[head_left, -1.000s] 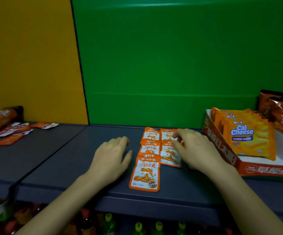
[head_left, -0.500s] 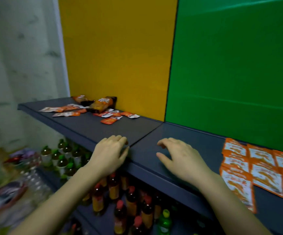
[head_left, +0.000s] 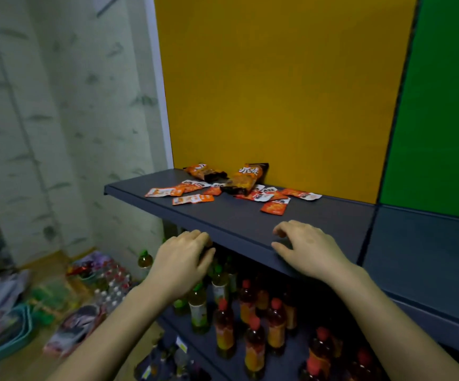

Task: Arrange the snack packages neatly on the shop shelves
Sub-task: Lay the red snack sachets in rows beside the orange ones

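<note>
Both hands lie palm-down at the front edge of the dark shelf (head_left: 250, 215), empty. The left hand (head_left: 180, 261) hangs just off the lip, its fingers (head_left: 195, 236) curled loosely and closing on nothing; the right hand (head_left: 309, 250) rests on the shelf surface, fingers (head_left: 286, 229) spread and bent, gripping nothing.

Beyond the fingertips, toward the yellow back panel (head_left: 277, 92), lies a loose scatter of small orange snack sachets (head_left: 192, 199) — all flat, none aligned with its neighbours. Those ahead of the left fingers run with their long axes roughly along the shelf front, slightly skewed. One sachet (head_left: 273, 208), the nearest to the right fingertips and ahead of them, points back toward the panel at a slant. Behind the sachets, two larger dark-and-orange snack bags (head_left: 246, 178) lie near the panel — one long axis angling away to the left, the other leaning back toward the panel with its top uppermost.

Below the hands, rows of upright drink bottles (head_left: 224, 328) fill the lower shelf. A green panel (head_left: 442, 105) adjoins the yellow one, to the right of the right hand.
</note>
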{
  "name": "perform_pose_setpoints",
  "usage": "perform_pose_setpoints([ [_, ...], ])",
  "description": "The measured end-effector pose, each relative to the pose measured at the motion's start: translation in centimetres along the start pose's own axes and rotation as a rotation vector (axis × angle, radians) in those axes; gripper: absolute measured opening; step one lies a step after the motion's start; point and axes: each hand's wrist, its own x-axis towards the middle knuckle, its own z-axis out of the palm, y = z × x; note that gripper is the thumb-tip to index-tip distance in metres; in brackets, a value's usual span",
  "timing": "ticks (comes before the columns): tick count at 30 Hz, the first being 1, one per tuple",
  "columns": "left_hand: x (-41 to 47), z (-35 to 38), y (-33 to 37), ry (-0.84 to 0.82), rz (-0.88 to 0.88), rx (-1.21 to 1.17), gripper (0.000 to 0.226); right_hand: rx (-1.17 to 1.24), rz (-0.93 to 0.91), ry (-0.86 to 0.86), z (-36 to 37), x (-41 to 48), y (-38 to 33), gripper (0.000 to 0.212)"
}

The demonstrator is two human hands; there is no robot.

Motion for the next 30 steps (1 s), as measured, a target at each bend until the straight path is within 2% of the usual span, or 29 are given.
perform_pose_setpoints([
  [5,2.1,1.5,-4.4,0.013,0.048,-0.057,0.059,-0.024,0.06,-0.032,1.3,4.3,-2.2,0.036],
  [11,6.1,5.1,-8.2,0.001,0.075,-0.14,0.026,-0.072,0.123,-0.024,2.9,9.9,-2.2,0.034],
  [18,14.2,8.5,-10.4,-0.011,0.161,-0.171,0.038,-0.119,0.324,0.0,3.8,16.0,1.2,0.026],
  [21,17.8,9.8,-9.5,-0.019,0.256,-0.207,0.028,-0.164,0.462,-0.056,3.9,17.1,2.7,0.031],
  [26,22.4,12.5,-7.1,-0.067,0.358,-0.352,0.025,-0.171,0.584,-0.056,4.7,18.5,4.0,0.045],
  [30,25.7,15.0,-4.9,-0.161,0.501,-0.514,0.029,-0.183,0.624,0.008,6.3,20.2,3.9,0.071],
])
